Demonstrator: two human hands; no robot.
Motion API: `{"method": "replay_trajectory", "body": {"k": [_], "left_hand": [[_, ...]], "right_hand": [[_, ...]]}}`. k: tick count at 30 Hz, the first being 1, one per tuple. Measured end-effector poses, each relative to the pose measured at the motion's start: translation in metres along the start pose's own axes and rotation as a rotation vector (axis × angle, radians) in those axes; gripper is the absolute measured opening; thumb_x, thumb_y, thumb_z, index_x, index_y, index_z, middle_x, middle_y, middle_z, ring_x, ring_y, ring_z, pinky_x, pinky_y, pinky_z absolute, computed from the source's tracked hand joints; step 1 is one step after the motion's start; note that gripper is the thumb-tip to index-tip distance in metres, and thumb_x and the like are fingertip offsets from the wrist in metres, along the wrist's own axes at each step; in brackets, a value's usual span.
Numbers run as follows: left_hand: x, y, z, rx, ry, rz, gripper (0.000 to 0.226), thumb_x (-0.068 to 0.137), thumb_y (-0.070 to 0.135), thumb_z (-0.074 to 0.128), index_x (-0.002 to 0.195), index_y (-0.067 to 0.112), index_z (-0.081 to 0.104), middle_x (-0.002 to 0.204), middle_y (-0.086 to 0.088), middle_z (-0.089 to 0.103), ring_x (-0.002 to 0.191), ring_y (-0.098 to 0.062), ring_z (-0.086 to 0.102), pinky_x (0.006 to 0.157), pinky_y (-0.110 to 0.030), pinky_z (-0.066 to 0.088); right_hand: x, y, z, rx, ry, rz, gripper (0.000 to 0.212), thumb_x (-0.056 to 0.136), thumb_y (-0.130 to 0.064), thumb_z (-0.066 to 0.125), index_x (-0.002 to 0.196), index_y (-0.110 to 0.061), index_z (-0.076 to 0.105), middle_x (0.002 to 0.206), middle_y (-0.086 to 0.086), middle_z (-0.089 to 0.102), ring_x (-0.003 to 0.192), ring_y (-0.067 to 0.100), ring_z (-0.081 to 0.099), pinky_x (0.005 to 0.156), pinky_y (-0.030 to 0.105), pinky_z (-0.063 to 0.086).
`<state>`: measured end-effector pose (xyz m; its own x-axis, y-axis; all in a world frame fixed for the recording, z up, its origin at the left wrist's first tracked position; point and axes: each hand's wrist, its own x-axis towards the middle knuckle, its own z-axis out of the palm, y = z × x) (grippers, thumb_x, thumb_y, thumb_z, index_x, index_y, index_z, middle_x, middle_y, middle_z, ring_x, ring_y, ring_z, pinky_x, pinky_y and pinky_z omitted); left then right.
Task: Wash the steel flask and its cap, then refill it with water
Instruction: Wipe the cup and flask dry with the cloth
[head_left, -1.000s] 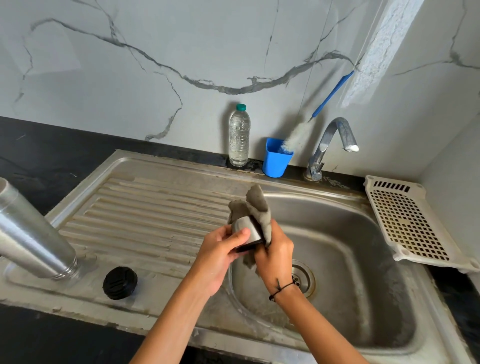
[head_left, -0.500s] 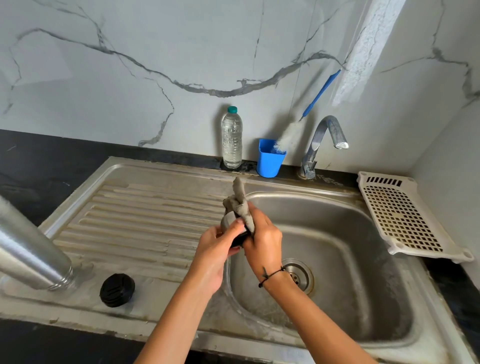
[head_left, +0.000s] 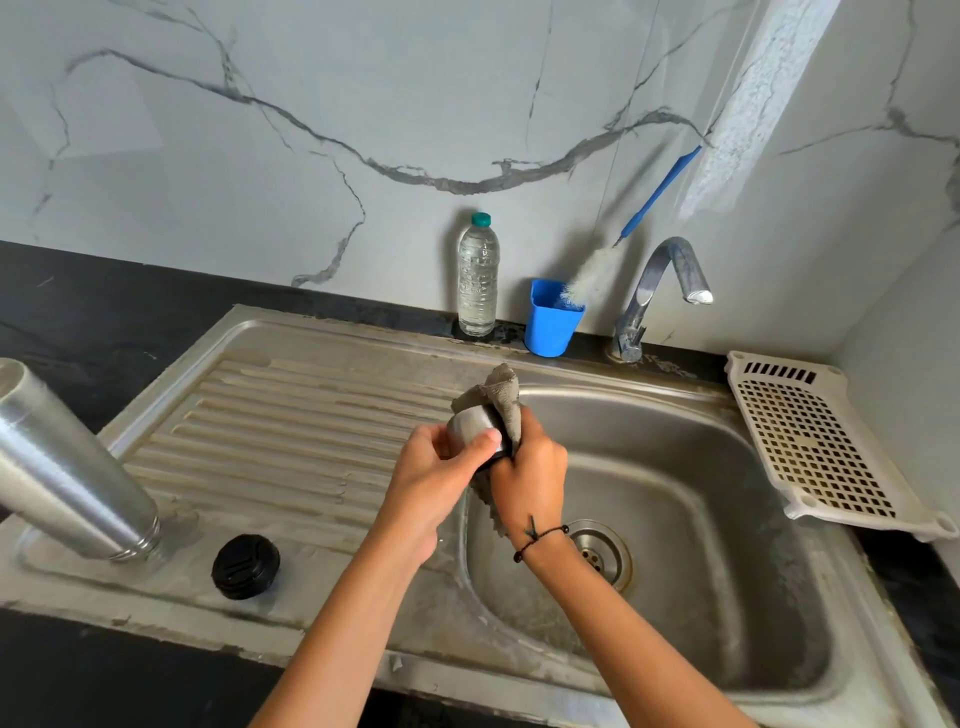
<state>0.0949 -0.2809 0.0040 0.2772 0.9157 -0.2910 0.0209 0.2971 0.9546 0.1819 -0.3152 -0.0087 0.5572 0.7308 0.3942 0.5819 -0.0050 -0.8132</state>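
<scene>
Over the sink (head_left: 727, 447), the left hand (head_left: 431, 478) grips the steel cap (head_left: 470, 428), thumb curled across it. The right hand (head_left: 532, 473) holds a grey cloth (head_left: 501, 397) against the cap. The flask (head_left: 62, 467) stands mouth-down on the drainboard (head_left: 291, 415), a black lid (head_left: 245, 566) beside it.

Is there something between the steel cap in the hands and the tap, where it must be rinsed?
Nothing visible blocks it. The steel cap, held by the left hand and wiped with the cloth by the right hand, has open basin up to the tap.
</scene>
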Motion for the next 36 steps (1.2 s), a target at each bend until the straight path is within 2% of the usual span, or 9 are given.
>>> {"method": "replay_trajectory", "body": {"k": [4,7,9,14,18,24,27,32,36], "left_hand": [[-0.004,0.004,-0.003,-0.108,-0.022,0.048,0.014,0.083,0.012,0.068,0.096,0.006,0.066,0.091,-0.009,0.072,0.087,-0.019,0.068,0.078,-0.026,0.054],[0.001,0.009,-0.008,-0.453,-0.008,-0.013,0.017,0.088,-0.007,0.05,0.088,0.0,0.065,0.066,-0.006,0.063,0.06,-0.015,0.058,0.054,-0.02,0.052],[0.004,0.011,-0.011,-0.427,0.01,-0.028,0.026,0.088,-0.013,0.042,0.091,0.0,0.064,0.065,-0.006,0.06,0.058,-0.014,0.054,0.049,-0.018,0.048],[0.004,0.01,-0.013,-0.276,-0.006,0.018,0.017,0.096,0.009,0.049,0.096,0.005,0.065,0.082,-0.009,0.07,0.076,-0.017,0.067,0.069,-0.026,0.055],[0.008,0.003,0.003,0.031,-0.005,0.051,0.034,0.079,0.043,0.07,0.097,0.015,0.064,0.095,-0.001,0.071,0.09,-0.012,0.066,0.073,-0.025,0.05],[0.006,0.008,0.006,-0.367,-0.173,-0.005,0.032,0.064,0.022,0.07,0.091,0.004,0.068,0.081,-0.007,0.074,0.076,-0.015,0.07,0.06,-0.02,0.053],[0.003,0.0,0.003,-0.491,-0.263,-0.034,0.026,0.07,0.016,0.068,0.091,0.002,0.065,0.079,-0.007,0.073,0.076,-0.016,0.069,0.064,-0.022,0.055],[0.004,0.004,-0.006,-0.405,-0.335,-0.128,0.041,0.074,0.019,0.075,0.107,0.003,0.059,0.098,-0.012,0.069,0.088,-0.019,0.067,0.076,-0.029,0.054],[-0.003,0.008,0.007,-0.288,-0.182,-0.147,0.021,0.08,0.022,0.068,0.093,0.007,0.061,0.09,-0.01,0.07,0.083,-0.02,0.066,0.078,-0.033,0.052]], "right_hand": [[0.0,0.004,0.001,-0.016,0.005,-0.036,0.048,0.076,-0.028,0.045,0.111,-0.001,0.062,0.09,0.011,0.07,0.075,0.02,0.06,0.061,0.019,0.039],[0.009,0.007,0.003,0.173,0.029,0.285,0.019,0.075,-0.007,0.055,0.089,0.002,0.064,0.074,0.013,0.067,0.068,0.024,0.058,0.057,0.035,0.045],[0.009,0.005,0.002,0.158,0.043,0.354,0.017,0.076,0.005,0.053,0.089,0.002,0.064,0.074,0.008,0.064,0.069,0.021,0.055,0.056,0.032,0.04],[0.017,0.002,-0.002,0.001,0.088,0.2,0.035,0.074,0.012,0.047,0.104,0.002,0.064,0.083,0.019,0.069,0.07,0.033,0.058,0.057,0.024,0.034],[0.016,0.002,0.006,-0.183,-0.018,-0.047,0.046,0.078,-0.012,0.055,0.123,-0.003,0.056,0.094,0.021,0.069,0.078,0.039,0.065,0.062,0.032,0.046],[0.019,-0.005,-0.006,0.073,-0.046,0.087,0.051,0.065,-0.015,0.048,0.112,-0.016,0.067,0.089,0.0,0.072,0.076,0.01,0.062,0.071,0.011,0.044],[0.016,0.0,-0.005,0.261,-0.044,0.289,0.021,0.062,-0.017,0.05,0.077,-0.018,0.064,0.063,-0.009,0.062,0.057,0.004,0.05,0.06,0.026,0.043],[0.011,0.001,-0.004,0.271,0.018,0.248,0.026,0.065,-0.013,0.047,0.084,-0.013,0.065,0.062,-0.015,0.06,0.056,-0.006,0.055,0.051,0.012,0.041],[0.009,0.003,0.001,0.204,0.107,0.174,0.033,0.067,-0.013,0.044,0.094,-0.008,0.063,0.067,-0.01,0.061,0.058,0.004,0.054,0.055,0.022,0.042]]}}
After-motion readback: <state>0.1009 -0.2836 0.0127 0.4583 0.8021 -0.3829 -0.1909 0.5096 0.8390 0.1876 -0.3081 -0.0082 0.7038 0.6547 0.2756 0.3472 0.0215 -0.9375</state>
